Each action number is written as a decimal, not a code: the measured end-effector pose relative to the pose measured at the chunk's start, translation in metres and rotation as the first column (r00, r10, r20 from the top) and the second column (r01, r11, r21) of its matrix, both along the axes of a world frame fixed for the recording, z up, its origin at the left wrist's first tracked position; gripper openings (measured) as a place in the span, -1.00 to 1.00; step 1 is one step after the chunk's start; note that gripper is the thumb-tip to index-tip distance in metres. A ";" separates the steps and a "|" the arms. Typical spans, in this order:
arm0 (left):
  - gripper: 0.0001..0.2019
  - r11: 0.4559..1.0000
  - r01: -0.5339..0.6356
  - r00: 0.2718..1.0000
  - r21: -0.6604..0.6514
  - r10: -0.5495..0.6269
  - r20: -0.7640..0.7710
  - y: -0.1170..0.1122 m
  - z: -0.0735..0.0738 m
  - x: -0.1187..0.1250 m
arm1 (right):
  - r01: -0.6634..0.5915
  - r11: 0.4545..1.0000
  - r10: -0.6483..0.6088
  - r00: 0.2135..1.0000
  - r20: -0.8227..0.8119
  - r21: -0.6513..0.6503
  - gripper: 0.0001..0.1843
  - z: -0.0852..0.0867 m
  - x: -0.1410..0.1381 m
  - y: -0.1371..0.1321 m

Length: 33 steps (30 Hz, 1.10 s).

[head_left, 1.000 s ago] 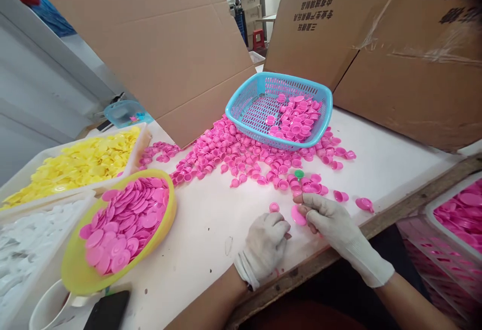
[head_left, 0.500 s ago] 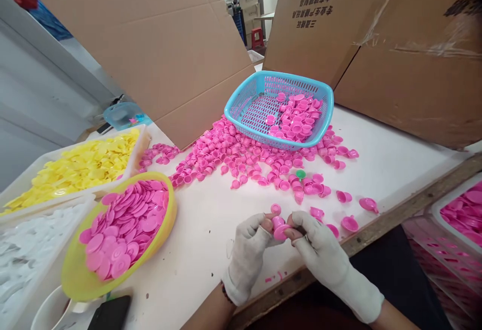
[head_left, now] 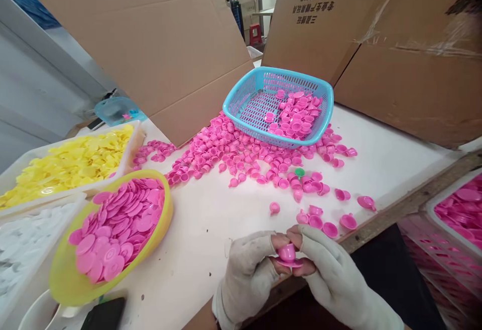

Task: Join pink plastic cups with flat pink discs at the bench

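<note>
Between my two hands, near the table's front edge, a small pink toy cup [head_left: 288, 252] sits upright on a pink toy saucer [head_left: 289, 263]. My left hand [head_left: 250, 269], in a white glove with bare fingertips, pinches the cup and saucer from the left. From the other side my right hand [head_left: 333, 269], gloved the same way, grips them with thumb below and fingers at the cup's top. Several loose pink cups [head_left: 348, 221] lie just beyond the hands. A yellow bowl [head_left: 169, 209] heaped with pink saucers [head_left: 113, 239] stands on the left.
A blue basket [head_left: 229, 114] holding joined pink cups and saucers rests behind a spread pile of pink cups [head_left: 211, 144]. One green cup [head_left: 299, 172] lies among them. Trays of yellow pieces [head_left: 83, 159] and white pieces [head_left: 33, 239] are left. Cardboard [head_left: 169, 43] stands behind.
Both hands have come lower and nearer with the cup and saucer. The cup has turned from tilted to upright on the saucer, and fingers now press it from above and below.
</note>
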State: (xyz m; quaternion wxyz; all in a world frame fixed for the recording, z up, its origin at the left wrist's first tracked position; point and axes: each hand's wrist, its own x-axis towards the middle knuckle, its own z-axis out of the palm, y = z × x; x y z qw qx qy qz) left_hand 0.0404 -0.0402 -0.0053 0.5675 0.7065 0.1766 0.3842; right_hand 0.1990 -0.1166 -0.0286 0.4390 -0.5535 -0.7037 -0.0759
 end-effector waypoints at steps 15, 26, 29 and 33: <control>-0.68 0.981 -0.020 1.000 0.193 0.018 0.012 0.001 0.007 -0.008 | -0.058 0.998 0.058 0.998 0.023 -0.012 -0.82 0.043 -0.008 0.006; -0.66 0.980 -0.009 0.998 0.198 0.022 -0.066 0.004 0.005 -0.008 | -0.111 0.983 0.079 0.974 -0.215 -0.144 -0.77 0.023 -0.009 0.001; -0.69 0.975 -0.019 0.997 0.223 0.036 -0.069 0.001 0.008 -0.007 | -0.119 0.988 0.098 0.978 -0.186 -0.102 -0.76 0.017 -0.009 -0.002; -0.52 0.938 0.000 1.000 0.347 0.008 -0.020 0.002 0.010 -0.006 | -0.107 0.992 0.099 0.987 -0.129 -0.060 -0.68 0.012 -0.003 -0.007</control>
